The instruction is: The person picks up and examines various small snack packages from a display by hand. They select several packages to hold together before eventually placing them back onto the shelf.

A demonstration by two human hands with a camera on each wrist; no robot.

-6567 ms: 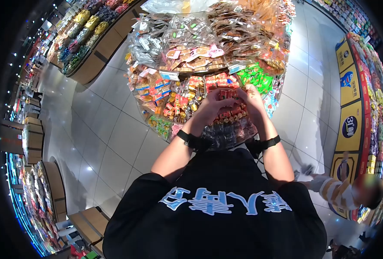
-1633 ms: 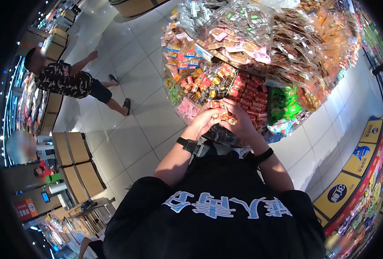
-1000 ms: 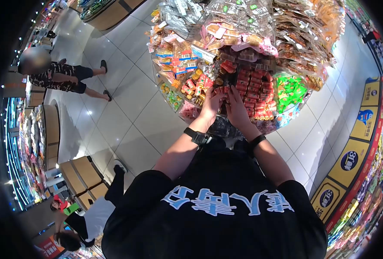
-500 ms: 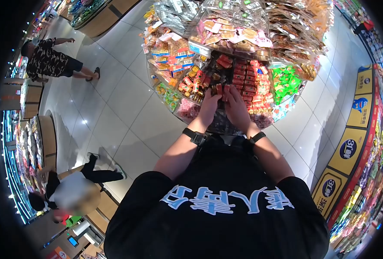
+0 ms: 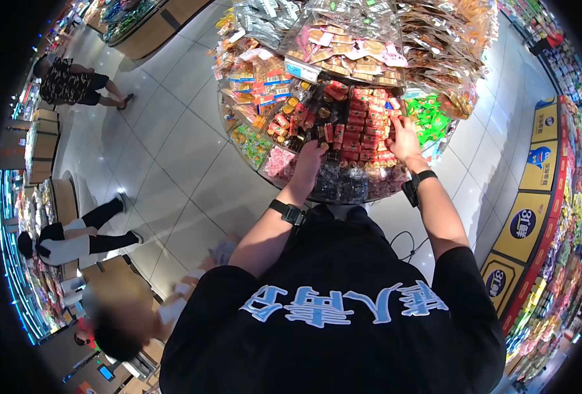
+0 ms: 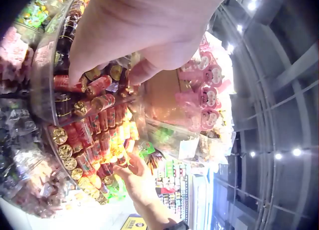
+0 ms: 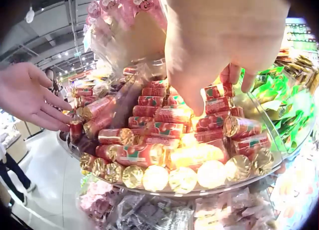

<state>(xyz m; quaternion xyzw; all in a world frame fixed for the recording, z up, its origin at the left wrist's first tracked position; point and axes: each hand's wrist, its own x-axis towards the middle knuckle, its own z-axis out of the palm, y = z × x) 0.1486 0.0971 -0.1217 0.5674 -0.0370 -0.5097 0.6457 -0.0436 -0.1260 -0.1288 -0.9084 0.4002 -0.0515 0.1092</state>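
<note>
In a clear-rimmed bin (image 7: 199, 193), red-wrapped rolls (image 5: 368, 131) are stacked in rows. At one side, a roll is touched by the left hand (image 5: 310, 157), grip open, fingers extended; others are touched by the right hand (image 5: 406, 141), grip open.

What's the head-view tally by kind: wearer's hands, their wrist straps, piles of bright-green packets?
Hands: 2 (left hand, right hand)
Wrist straps: 2 (left strap, right strap)
Bright-green packet pile: 1
Total: 5
</note>
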